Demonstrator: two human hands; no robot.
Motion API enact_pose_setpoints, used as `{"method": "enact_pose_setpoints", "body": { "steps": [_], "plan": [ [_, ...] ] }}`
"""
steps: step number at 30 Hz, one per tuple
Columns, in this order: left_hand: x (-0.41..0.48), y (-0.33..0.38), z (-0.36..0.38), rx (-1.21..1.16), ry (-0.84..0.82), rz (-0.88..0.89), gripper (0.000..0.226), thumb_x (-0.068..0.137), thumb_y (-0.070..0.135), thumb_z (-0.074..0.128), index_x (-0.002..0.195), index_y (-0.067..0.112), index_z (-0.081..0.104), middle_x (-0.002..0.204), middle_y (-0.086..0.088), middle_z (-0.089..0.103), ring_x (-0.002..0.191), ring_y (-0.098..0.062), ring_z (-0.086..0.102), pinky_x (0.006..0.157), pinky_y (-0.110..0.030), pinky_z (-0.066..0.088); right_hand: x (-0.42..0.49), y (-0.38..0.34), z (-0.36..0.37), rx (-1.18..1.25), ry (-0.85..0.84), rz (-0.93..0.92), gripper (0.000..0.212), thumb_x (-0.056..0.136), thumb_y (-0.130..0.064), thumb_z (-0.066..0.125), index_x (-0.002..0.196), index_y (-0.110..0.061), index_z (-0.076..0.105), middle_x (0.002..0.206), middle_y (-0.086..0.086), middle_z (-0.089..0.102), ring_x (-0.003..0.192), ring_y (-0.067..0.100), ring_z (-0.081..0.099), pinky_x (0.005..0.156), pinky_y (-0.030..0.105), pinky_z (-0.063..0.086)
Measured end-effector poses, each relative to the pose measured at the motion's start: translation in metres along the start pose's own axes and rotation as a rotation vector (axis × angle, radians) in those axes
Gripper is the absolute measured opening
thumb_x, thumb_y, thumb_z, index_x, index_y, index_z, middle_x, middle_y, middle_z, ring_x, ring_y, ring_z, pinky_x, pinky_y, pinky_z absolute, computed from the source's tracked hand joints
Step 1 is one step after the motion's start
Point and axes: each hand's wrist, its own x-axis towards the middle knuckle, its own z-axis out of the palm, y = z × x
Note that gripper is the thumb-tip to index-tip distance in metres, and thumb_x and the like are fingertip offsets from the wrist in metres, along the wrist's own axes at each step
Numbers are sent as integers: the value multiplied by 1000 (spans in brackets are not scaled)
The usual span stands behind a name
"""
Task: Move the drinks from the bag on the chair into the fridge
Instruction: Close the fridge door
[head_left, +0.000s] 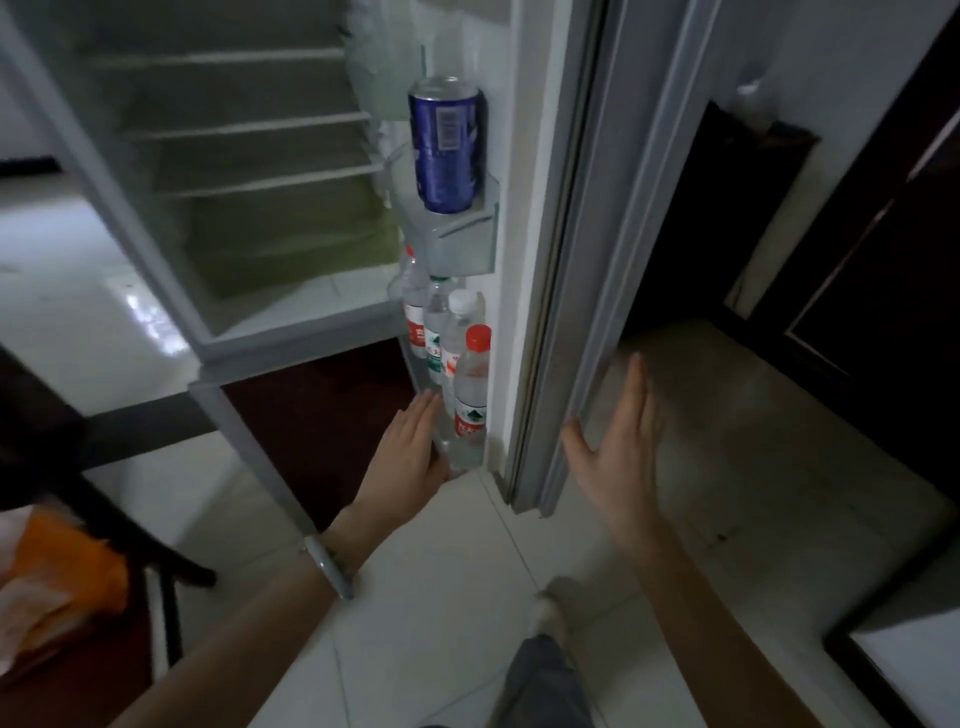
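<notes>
The fridge (249, 218) fills the upper left of the frame, its wire shelves bare as far as I can see, and its open door (524, 249) runs down the centre. I judge the loading step is near its end, or between trips.

On the door, a blue can (447, 143) stands in the upper rack (462, 239), upper centre. Below it, in the lower door shelf at mid frame, I count 4 water bottles (470, 395) packed close together, the nearest with a red cap.

At lower left, an orange and pale bundle (57, 587) shows by a dark chair (104, 467); I take it for the bag, but blur keeps me from seeing any drinks inside.

My left hand (413, 447) lies flat, fingers spread, empty, touching the clear front of the lower shelf just beside the nearest bottle. My right hand (621, 441) is open too, holding nothing, close to the door's outer edge at centre right; contact I cannot confirm.

Next I would check the bag: if empty, swing the door shut gently so the bottles stay upright.
</notes>
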Motion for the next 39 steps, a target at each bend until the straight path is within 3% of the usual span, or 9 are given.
{"method": "enact_pose_setpoints", "body": {
  "steps": [5, 8, 11, 15, 19, 22, 27, 35, 39],
  "plan": [
    [-33, 12, -65, -39, 225, 37, 65, 93, 35, 45, 146, 4, 23, 153, -9, 23, 145, -20, 13, 118, -36, 16, -10, -42, 35, 13, -114, -174, 72, 86, -49, 42, 142, -4, 27, 147, 22, 31, 134, 30, 27, 112, 38, 9],
    [-44, 16, -86, -26, 275, 51, 65, 92, 29, 50, 146, 1, 24, 154, -12, 20, 145, -22, 14, 119, -33, 14, -13, -65, 58, -2, -251, -356, 66, 92, -57, 30, 132, -6, 44, 140, 23, 40, 128, 31, 35, 110, 42, 16],
    [-50, 1, -95, 66, 330, -16, 65, 93, 31, 50, 146, 4, 24, 154, -14, 19, 145, -25, 13, 119, -37, 15, -12, -91, 84, 14, -367, -473, 65, 93, -58, 27, 134, -11, 43, 139, 21, 42, 128, 31, 38, 109, 45, 19],
    [-53, -33, -106, 166, 390, -202, 68, 93, 37, 47, 146, 2, 22, 155, -16, 19, 145, -26, 11, 117, -48, 17, 2, -119, 126, 15, -454, -580, 63, 88, -49, 40, 142, -16, 31, 148, 18, 31, 135, 30, 29, 110, 51, 23],
    [-45, -70, -126, 275, 451, -437, 68, 94, 46, 37, 145, 2, 26, 151, -17, 30, 142, -28, 22, 116, -43, 19, 20, -148, 173, 3, -489, -627, 66, 85, -42, 44, 144, -15, 28, 152, 19, 23, 138, 34, 24, 110, 54, 23],
    [-33, -108, -142, 335, 459, -584, 70, 94, 50, 33, 143, -1, 31, 145, -19, 40, 137, -33, 33, 114, -39, 19, 36, -169, 216, 2, -508, -704, 72, 84, -31, 60, 145, -14, 25, 152, 22, 20, 138, 37, 23, 109, 53, 22],
    [-10, -171, -172, 323, 467, -681, 78, 92, 55, 32, 144, -2, 23, 139, -19, 46, 128, -33, 44, 112, -37, 24, 60, -204, 286, 4, -567, -735, 79, 81, -25, 66, 146, -15, 22, 154, 21, 14, 139, 37, 20, 111, 53, 25],
    [50, -263, -212, 161, 382, -784, 91, 89, 49, 53, 146, -5, 6, 152, -21, 25, 140, -29, 26, 112, -30, 23, 105, -238, 379, -140, -553, -805, 86, 76, -24, 71, 146, -17, 22, 154, 16, 15, 140, 39, 13, 110, 54, 15],
    [81, -312, -219, 145, 387, -822, 92, 87, 47, 58, 145, -6, 12, 148, -23, 29, 138, -30, 30, 112, -31, 25, 128, -250, 416, -194, -544, -830, 82, 76, -25, 69, 145, -16, 27, 154, 15, 18, 139, 38, 11, 110, 54, 13]
  ]
}}
